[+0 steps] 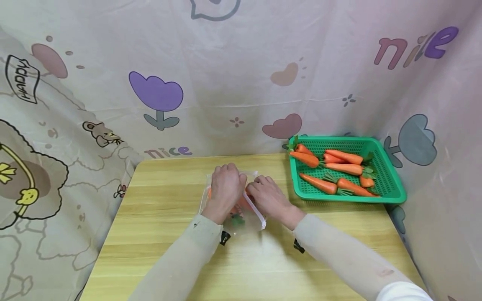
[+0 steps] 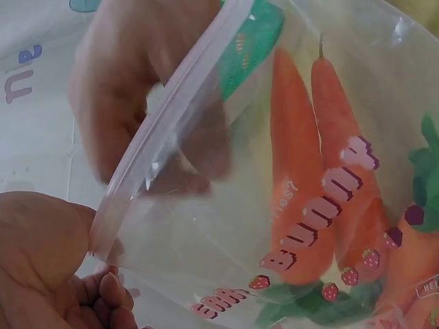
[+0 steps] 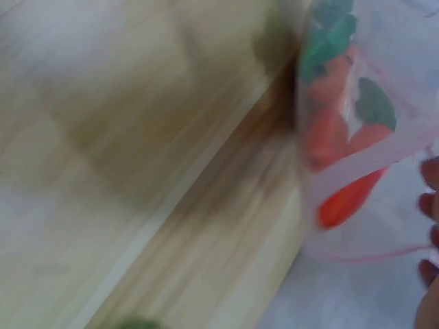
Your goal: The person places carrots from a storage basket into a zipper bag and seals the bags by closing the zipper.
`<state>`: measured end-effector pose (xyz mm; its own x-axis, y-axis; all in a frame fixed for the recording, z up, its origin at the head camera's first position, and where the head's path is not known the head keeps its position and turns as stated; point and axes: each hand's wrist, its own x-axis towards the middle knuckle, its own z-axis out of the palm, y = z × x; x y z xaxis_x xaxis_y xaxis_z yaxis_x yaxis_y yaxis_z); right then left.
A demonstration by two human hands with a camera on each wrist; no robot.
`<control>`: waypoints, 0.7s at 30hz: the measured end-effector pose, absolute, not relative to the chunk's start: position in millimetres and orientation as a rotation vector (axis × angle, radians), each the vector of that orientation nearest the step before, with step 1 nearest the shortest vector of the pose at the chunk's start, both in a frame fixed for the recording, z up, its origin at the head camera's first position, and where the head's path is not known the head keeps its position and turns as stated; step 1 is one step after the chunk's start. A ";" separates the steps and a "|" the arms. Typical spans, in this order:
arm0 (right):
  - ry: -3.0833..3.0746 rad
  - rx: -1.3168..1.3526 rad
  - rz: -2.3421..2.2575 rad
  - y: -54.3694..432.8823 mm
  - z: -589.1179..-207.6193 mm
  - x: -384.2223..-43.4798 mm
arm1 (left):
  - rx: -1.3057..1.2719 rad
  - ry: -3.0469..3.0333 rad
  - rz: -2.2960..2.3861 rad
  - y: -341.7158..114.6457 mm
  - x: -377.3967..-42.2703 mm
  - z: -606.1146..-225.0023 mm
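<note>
Over the worktop (image 1: 158, 251), left of the green basket (image 1: 346, 200), my left hand (image 1: 226, 188) pinches the zip strip (image 1: 257, 212) of the clear bag (image 2: 206, 253) of carrots (image 2: 298, 171); my right hand (image 1: 269, 198) curls round it, probably for steadiness.

Wood-grain table (image 1: 162, 209) seen under and around the grip. Green basket (image 1: 391, 186) set right of the grip and slightly beyond; loose carrots (image 1: 342, 169) with leafy tops scattered inside, one top poked over the rim. Pale curtain (image 1: 241, 54) hung beyond the grip and along both sides. Purple tulip (image 1: 156, 92) printed beyond-left of the grip, cartoon animal (image 1: 101, 133) farther left, blue-grey flower (image 1: 418, 138) far right, past the basket.
</note>
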<state>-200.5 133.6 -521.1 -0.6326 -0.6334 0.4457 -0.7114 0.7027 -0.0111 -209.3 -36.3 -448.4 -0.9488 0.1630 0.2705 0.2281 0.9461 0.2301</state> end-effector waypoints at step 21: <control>-2.312 0.883 0.122 243.3 -497.2 -202.9 | -0.273 -2.917 -0.513 -49.7 -204.2 -458.6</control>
